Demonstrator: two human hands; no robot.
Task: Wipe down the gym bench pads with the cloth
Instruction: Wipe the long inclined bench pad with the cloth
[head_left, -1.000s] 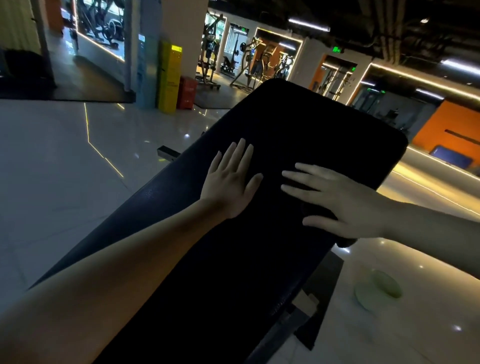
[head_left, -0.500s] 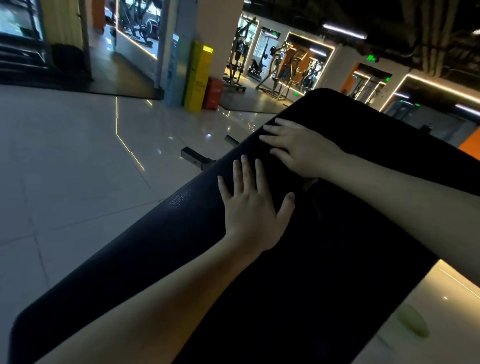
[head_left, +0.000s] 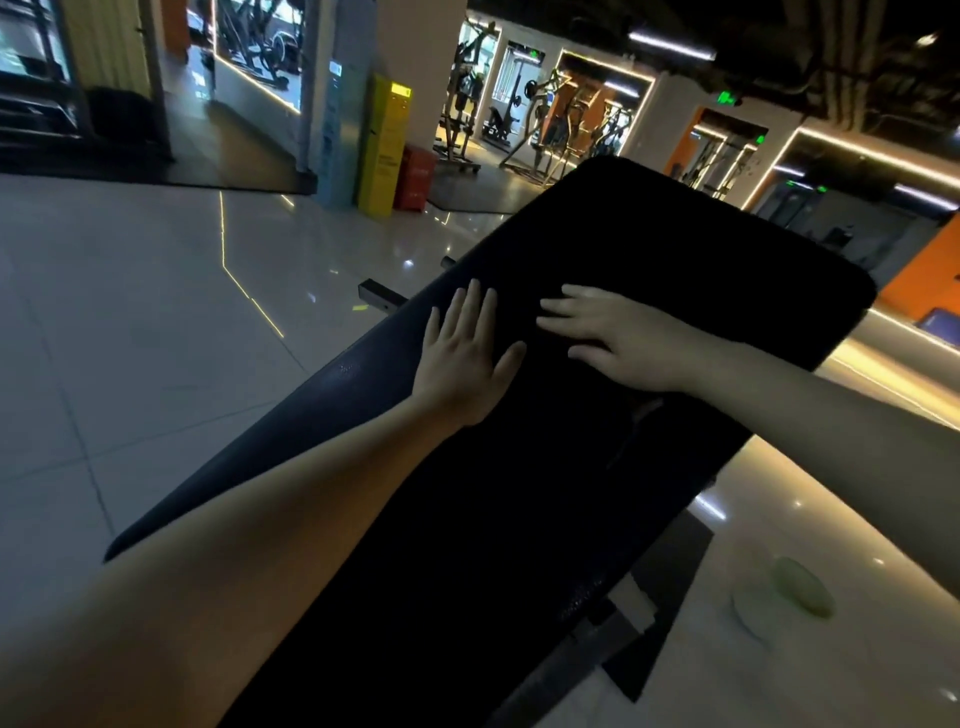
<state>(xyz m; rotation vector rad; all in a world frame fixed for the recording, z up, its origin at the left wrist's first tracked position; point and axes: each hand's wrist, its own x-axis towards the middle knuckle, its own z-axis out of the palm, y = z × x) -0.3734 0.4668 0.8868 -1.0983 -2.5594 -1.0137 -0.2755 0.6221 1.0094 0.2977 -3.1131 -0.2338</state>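
On my far left is the pale tiled floor, glossy with reflected lights. Farther back a tall yellow cabinet stands against a pillar, with a red box just beside it on its right.

My left hand lies flat on the black bench pad, near the pad's left edge. Its fingers are straight and close together, and the thumb is angled out to the right. The pad runs slanted from the lower left up to the upper right and fills the middle of my view.

Just to the right, my right hand presses palm-down on the same pad. Its fingers are straight, a little spread, and point left toward my other hand without touching it. A dark cloth shows under the heel of that palm, hard to make out against the black pad.

On the floor to the far right lies a pale green disc.
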